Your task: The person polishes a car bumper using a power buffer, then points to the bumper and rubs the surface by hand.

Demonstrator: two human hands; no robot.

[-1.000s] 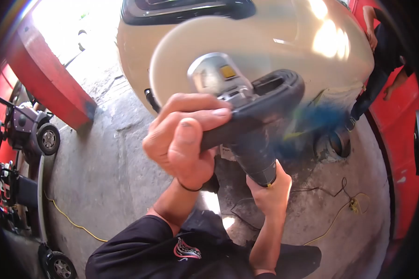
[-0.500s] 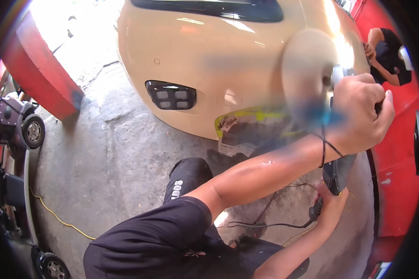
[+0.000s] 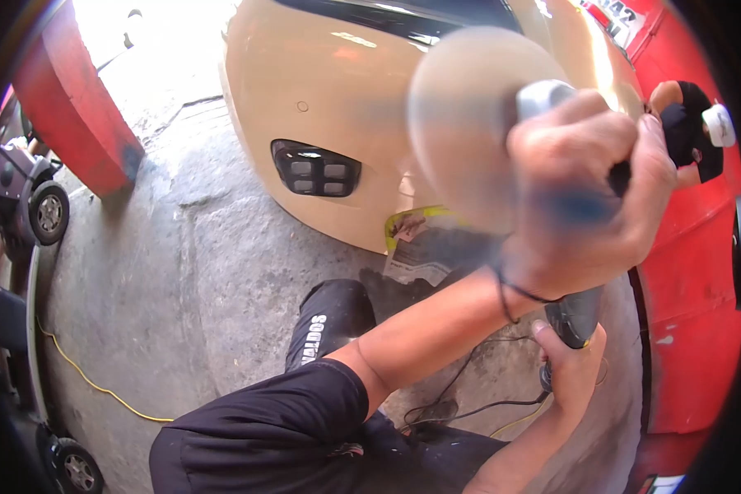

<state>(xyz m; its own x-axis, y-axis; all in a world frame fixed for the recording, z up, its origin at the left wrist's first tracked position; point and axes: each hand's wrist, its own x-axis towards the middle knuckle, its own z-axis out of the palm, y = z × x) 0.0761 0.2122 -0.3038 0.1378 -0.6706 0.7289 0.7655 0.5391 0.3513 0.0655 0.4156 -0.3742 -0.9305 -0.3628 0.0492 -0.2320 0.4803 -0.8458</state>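
Gripping black-and-silver power polisher (image 3: 578, 314) before glossy beige car bumper (image 3: 350, 103): left hand (image 3: 586, 193) closed round its front, mostly hiding it; right hand (image 3: 575, 356) wrapped round its rear. Pale disc-shaped pad (image 3: 463, 123) blurred; bumper contact unclear.

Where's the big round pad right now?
In the head view, the round pad is above and right of centre, in front of the tan car and partly behind the left hand.

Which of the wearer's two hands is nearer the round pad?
The left hand, with the dark band at its wrist, beside the pad; the right hand grips the tool's other end.
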